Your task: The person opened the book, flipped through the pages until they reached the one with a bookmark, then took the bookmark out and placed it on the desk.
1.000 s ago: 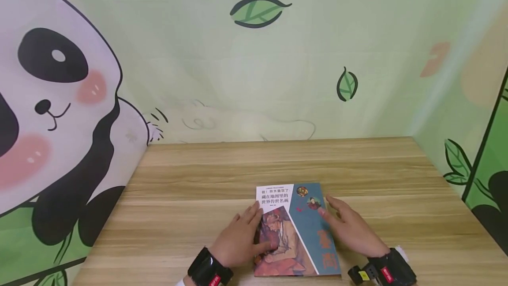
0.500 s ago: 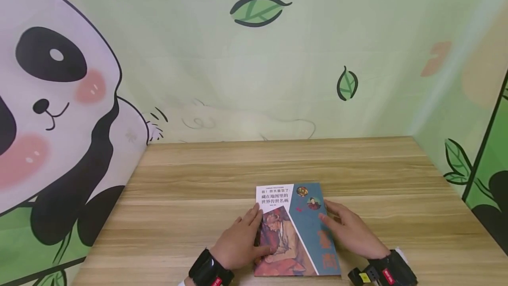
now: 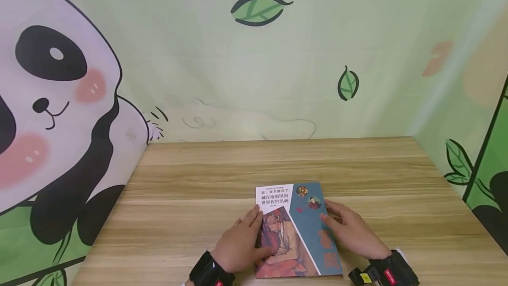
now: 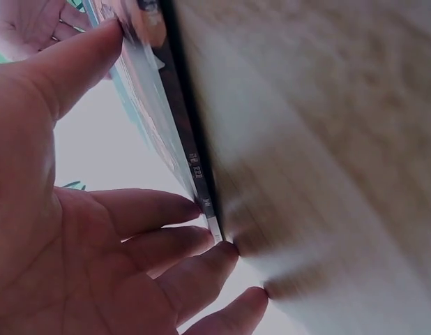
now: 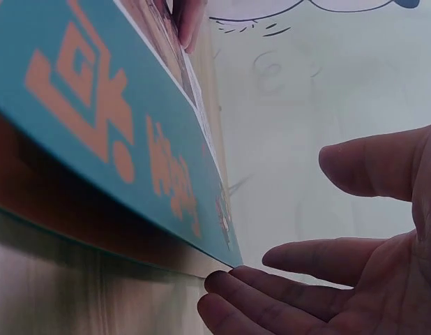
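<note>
A thin paperback book (image 3: pixel 295 228) lies front cover up on the wooden table, blue on the right with orange lettering and a painting of a figure at lower left. My left hand (image 3: pixel 238 242) rests along its spine (image 4: pixel 191 153), fingertips at the spine and table, thumb on the cover. My right hand (image 3: pixel 353 228) is at the opposite edge. In the right wrist view, its fingertips (image 5: pixel 217 279) are by the far corner of the book's open side, and the thumb stands apart from the cover. The pages show as a dark band under the cover's edge.
The wooden table (image 3: pixel 190 175) reaches back to a pale green cloth backdrop (image 3: pixel 198 56) printed with leaves and a large panda (image 3: pixel 59 100). More of the printed cloth borders the right side. Each wrist wears a black strap (image 3: pixel 212 270).
My right thumb and fingers have drawn slightly nearer the front edge of the table. The book has shifted very slightly, and my left hand has stayed nearly still on it.
</note>
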`<action>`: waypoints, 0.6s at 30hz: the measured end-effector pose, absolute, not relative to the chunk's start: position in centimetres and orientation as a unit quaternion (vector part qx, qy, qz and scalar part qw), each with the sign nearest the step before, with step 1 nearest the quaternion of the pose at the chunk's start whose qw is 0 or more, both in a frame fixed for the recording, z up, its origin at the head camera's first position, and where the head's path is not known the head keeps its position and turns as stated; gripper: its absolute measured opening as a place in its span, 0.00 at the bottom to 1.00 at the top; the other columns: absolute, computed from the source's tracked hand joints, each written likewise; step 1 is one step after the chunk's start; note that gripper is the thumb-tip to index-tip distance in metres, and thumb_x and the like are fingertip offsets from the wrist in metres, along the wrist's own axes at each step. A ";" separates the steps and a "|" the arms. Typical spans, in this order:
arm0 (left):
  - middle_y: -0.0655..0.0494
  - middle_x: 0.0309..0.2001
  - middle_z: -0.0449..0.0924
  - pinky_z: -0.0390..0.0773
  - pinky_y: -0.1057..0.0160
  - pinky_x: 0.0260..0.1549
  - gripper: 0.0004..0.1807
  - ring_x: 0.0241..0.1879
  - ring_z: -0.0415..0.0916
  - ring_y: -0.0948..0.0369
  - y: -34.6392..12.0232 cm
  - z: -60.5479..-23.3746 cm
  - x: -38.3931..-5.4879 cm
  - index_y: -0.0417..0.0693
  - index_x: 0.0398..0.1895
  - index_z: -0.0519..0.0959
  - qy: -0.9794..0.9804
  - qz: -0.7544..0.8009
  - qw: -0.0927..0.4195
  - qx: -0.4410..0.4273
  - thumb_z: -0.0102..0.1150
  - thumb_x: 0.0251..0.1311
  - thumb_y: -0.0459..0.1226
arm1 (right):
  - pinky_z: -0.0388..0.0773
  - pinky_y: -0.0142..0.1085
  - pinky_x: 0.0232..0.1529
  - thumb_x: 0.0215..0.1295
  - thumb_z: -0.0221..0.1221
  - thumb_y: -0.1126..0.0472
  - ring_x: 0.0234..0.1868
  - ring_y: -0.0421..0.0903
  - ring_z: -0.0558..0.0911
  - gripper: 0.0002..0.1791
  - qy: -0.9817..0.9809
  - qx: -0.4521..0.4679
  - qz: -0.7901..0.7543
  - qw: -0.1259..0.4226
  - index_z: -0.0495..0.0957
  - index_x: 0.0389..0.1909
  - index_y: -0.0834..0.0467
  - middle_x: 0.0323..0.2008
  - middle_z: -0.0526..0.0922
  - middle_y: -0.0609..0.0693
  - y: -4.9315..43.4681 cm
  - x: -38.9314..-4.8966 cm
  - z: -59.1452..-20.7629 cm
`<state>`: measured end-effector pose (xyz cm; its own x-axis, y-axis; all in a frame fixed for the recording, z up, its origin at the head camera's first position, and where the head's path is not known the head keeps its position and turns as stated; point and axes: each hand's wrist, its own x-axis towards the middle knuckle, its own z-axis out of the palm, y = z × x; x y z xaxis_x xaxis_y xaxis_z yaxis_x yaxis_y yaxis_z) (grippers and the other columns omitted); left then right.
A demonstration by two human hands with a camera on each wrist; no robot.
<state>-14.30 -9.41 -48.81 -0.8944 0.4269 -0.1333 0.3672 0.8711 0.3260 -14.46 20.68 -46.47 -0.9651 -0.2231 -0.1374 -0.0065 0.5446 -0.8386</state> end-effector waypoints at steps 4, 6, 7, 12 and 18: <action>0.43 0.81 0.58 0.72 0.43 0.68 0.55 0.76 0.65 0.48 -9.4 -48.7 -14.2 0.39 0.78 0.64 0.962 0.147 0.102 0.206 0.66 0.58 0.66 | 0.74 0.60 0.66 0.81 0.52 0.52 0.70 0.68 0.74 0.35 0.869 -0.068 -0.477 0.108 0.59 0.78 0.69 0.72 0.69 0.70 20.6 -14.4 -46.1; 0.43 0.81 0.57 0.72 0.43 0.68 0.55 0.77 0.64 0.49 -9.4 -48.7 -14.2 0.39 0.78 0.64 0.962 0.148 0.103 0.204 0.66 0.58 0.66 | 0.76 0.58 0.64 0.81 0.53 0.51 0.69 0.67 0.75 0.35 0.870 -0.066 -0.477 0.105 0.59 0.77 0.69 0.72 0.70 0.70 20.6 -14.3 -46.0; 0.44 0.81 0.57 0.72 0.43 0.68 0.55 0.77 0.64 0.49 -9.4 -48.7 -14.2 0.39 0.78 0.63 0.962 0.148 0.104 0.202 0.66 0.58 0.66 | 0.78 0.57 0.62 0.80 0.53 0.51 0.68 0.67 0.75 0.35 0.870 -0.065 -0.478 0.104 0.59 0.77 0.68 0.71 0.70 0.70 20.6 -14.3 -45.9; 0.45 0.81 0.56 0.71 0.43 0.69 0.55 0.77 0.63 0.49 -9.5 -48.9 -14.3 0.40 0.79 0.63 0.962 0.157 0.108 0.197 0.65 0.58 0.67 | 0.81 0.54 0.59 0.80 0.53 0.50 0.67 0.65 0.77 0.35 0.869 -0.067 -0.481 0.098 0.60 0.78 0.67 0.71 0.71 0.69 20.8 -14.2 -45.5; 0.45 0.81 0.57 0.74 0.40 0.65 0.55 0.74 0.67 0.43 -10.1 -48.7 -14.3 0.39 0.78 0.64 0.955 0.191 0.112 0.196 0.65 0.58 0.67 | 0.81 0.44 0.55 0.81 0.53 0.49 0.61 0.56 0.82 0.35 0.861 -0.066 -0.495 0.098 0.59 0.79 0.65 0.74 0.69 0.65 21.1 -14.4 -44.9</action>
<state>-14.33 -10.08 -48.74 -0.8980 0.4174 -0.1396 0.3318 0.8504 0.4083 -14.40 21.05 -44.94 -0.9723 -0.2096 -0.1029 -0.0163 0.5007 -0.8655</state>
